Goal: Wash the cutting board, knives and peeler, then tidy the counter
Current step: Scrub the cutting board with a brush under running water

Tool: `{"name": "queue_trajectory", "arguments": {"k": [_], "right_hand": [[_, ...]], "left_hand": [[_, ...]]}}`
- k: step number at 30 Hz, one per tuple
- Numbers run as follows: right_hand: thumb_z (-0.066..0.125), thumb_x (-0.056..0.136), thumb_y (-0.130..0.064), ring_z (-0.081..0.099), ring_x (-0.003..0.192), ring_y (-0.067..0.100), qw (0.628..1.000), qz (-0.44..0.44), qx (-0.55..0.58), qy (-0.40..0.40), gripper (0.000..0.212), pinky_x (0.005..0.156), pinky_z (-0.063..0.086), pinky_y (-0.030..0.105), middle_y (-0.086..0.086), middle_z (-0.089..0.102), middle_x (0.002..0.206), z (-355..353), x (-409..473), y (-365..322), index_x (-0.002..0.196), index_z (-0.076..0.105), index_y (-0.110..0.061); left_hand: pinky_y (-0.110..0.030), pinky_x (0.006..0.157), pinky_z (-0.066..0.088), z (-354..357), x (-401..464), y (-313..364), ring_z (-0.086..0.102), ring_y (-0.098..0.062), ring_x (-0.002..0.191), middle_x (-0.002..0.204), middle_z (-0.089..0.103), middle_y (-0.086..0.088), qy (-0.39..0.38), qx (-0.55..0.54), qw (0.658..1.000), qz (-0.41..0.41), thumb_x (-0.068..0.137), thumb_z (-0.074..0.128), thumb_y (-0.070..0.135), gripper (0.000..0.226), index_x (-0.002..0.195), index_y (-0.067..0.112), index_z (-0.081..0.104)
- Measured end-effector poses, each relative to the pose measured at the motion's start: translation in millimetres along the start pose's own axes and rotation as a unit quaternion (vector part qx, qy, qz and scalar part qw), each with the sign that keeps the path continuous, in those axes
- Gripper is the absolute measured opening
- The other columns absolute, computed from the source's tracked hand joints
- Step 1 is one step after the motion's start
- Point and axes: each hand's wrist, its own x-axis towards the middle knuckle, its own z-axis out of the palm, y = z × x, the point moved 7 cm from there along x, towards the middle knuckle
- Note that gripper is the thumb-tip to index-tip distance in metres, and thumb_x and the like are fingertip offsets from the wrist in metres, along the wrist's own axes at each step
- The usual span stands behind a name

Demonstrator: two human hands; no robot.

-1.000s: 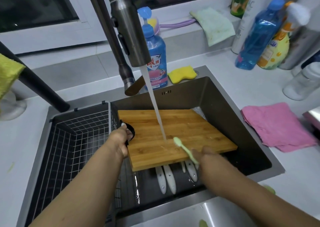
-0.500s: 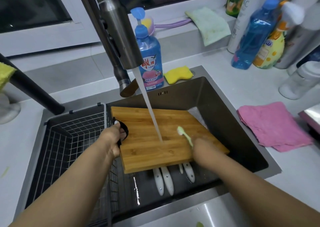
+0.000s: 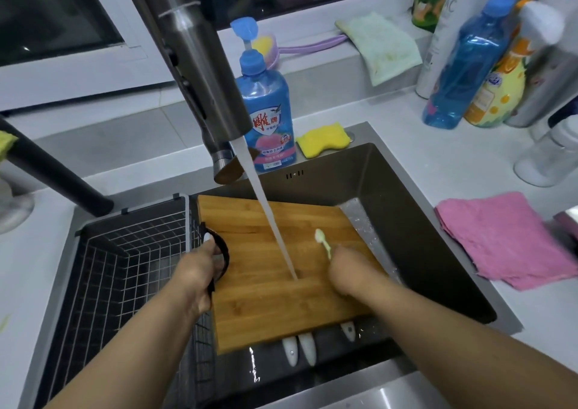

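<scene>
Grey counter (image 3: 438,164) wraps a dark steel sink (image 3: 422,221), with a wire basket (image 3: 125,268) filling its left part and the tap (image 3: 200,74) running. Your cutting board (image 3: 281,299) lies tilted across the sink, its near edge over three white handles (image 3: 306,349), probably the knives, though their blades are hidden under the board. The stream (image 3: 269,214) lands near the board's middle.

Your left hand (image 3: 197,277) grips the black ring handle (image 3: 223,252) at the board's left edge, fingers curled round it. Your right hand (image 3: 347,274) rests on the board's right side, closed round a pale green brush (image 3: 323,243) whose head pokes out beyond your knuckles; whether the head touches the wood I cannot tell.

To scrub well, keep the left grip firm so the board does not slide off its perch, and work the brush along the grain from the far edge toward you, letting the water carry loosened bits down into the sink. Shift the board under the stream so the corners get rinsed too.
</scene>
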Motion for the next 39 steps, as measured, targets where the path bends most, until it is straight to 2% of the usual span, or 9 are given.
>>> {"name": "queue_trajectory", "arguments": {"k": [2, 6, 10, 13, 17, 22, 27, 33, 39], "right_hand": [[0.043, 0.099, -0.013, 0.055, 0.11, 0.023, 0.997, -0.063, 0.048, -0.002, 0.041, 0.082, 0.045, 0.027, 0.011, 0.044, 0.133, 9.9, -12.2, -22.5, 0.14, 0.038, -0.011], [0.04, 0.098, -0.011, 0.053, 0.105, 0.025, 0.976, -0.152, 0.152, 0.04, 0.056, 0.084, 0.045, 0.031, 0.013, 0.035, 0.139, -0.9, 8.9, -50.6, 0.15, 0.021, -0.019], [0.035, 0.1, -0.013, 0.056, 0.104, 0.024, 0.985, -0.002, 0.161, 0.065, 0.038, 0.082, 0.046, 0.029, 0.013, 0.049, 0.128, -7.1, 50.7, -14.9, 0.137, 0.043, -0.01], [0.042, 0.098, -0.016, 0.053, 0.112, 0.031, 0.979, -0.083, 0.179, 0.046, 0.037, 0.087, 0.047, 0.037, 0.015, 0.047, 0.13, 6.7, 33.3, -46.9, 0.135, 0.042, -0.012], [0.039, 0.099, -0.043, 0.055, 0.084, 0.019, 0.953, -0.142, 0.255, 0.077, 0.026, 0.055, 0.045, 0.031, -0.002, 0.054, 0.101, -3.2, 32.8, -73.9, 0.119, 0.049, -0.03], [0.03, 0.101, -0.01, 0.053, 0.11, 0.023, 0.98, -0.004, 0.182, 0.082, 0.049, 0.081, 0.045, 0.029, 0.008, 0.04, 0.137, -10.8, 74.2, -11.2, 0.149, 0.026, -0.016], [0.041, 0.098, -0.013, 0.054, 0.097, 0.019, 0.965, -0.144, 0.194, 0.104, 0.054, 0.083, 0.051, 0.032, 0.001, 0.042, 0.132, 6.0, 58.3, -52.0, 0.148, 0.026, -0.024], [0.034, 0.099, -0.015, 0.058, 0.097, 0.024, 0.98, 0.09, 0.153, 0.095, 0.032, 0.078, 0.049, 0.029, 0.011, 0.052, 0.113, -6.9, 106.6, 32.9, 0.125, 0.052, -0.007], [0.03, 0.101, -0.011, 0.054, 0.105, 0.025, 0.984, 0.01, 0.146, 0.097, 0.039, 0.084, 0.042, 0.029, 0.012, 0.044, 0.131, 4.4, 93.6, 5.4, 0.138, 0.039, -0.008]], "left_hand": [[-0.028, 0.045, 0.05, 2.2, 0.1, 0.7, 0.06, -0.014, 0.047, 0.05, 0.059, 0.0, -0.013, 0.001, 1.0, 0.017, 0.102, 0.035, 0.043, 0.039, 0.085, 0.014, 0.056], [-0.051, 0.084, 0.054, -1.7, -0.4, 6.4, 0.065, -0.032, 0.1, 0.11, 0.067, -0.016, 0.01, 0.021, 0.998, 0.058, 0.094, 0.041, 0.058, 0.056, 0.129, 0.015, 0.049], [-0.048, 0.08, 0.056, -2.6, -6.0, 6.8, 0.067, -0.033, 0.095, 0.105, 0.069, -0.017, 0.022, 0.05, 0.995, 0.083, 0.093, 0.042, 0.057, 0.049, 0.115, 0.015, 0.055], [-0.044, 0.079, 0.056, -6.8, -4.5, 3.8, 0.067, -0.031, 0.095, 0.105, 0.07, -0.014, 0.033, 0.058, 0.993, 0.096, 0.094, 0.041, 0.055, 0.045, 0.115, 0.017, 0.055], [-0.039, 0.071, 0.055, -5.6, -4.4, 2.4, 0.069, -0.031, 0.091, 0.1, 0.071, -0.015, 0.022, 0.054, 0.994, 0.094, 0.098, 0.04, 0.046, 0.036, 0.111, 0.017, 0.057], [-0.034, 0.063, 0.054, -8.1, -0.9, 0.9, 0.069, -0.029, 0.088, 0.098, 0.071, -0.015, 0.019, 0.053, 0.993, 0.101, 0.099, 0.039, 0.043, 0.035, 0.111, 0.016, 0.057], [-0.04, 0.069, 0.055, -11.4, 4.3, -0.7, 0.068, -0.031, 0.09, 0.099, 0.071, -0.016, 0.019, 0.054, 0.993, 0.105, 0.098, 0.039, 0.046, 0.039, 0.112, 0.015, 0.058], [-0.037, 0.067, 0.054, -10.9, 5.9, 1.2, 0.069, -0.029, 0.088, 0.094, 0.072, -0.013, 0.016, 0.045, 0.993, 0.11, 0.097, 0.039, 0.048, 0.04, 0.109, 0.017, 0.059], [-0.037, 0.067, 0.054, -11.0, 6.6, 1.6, 0.068, -0.03, 0.089, 0.096, 0.071, -0.015, 0.019, 0.04, 0.993, 0.106, 0.097, 0.036, 0.05, 0.046, 0.111, 0.014, 0.059]]}}
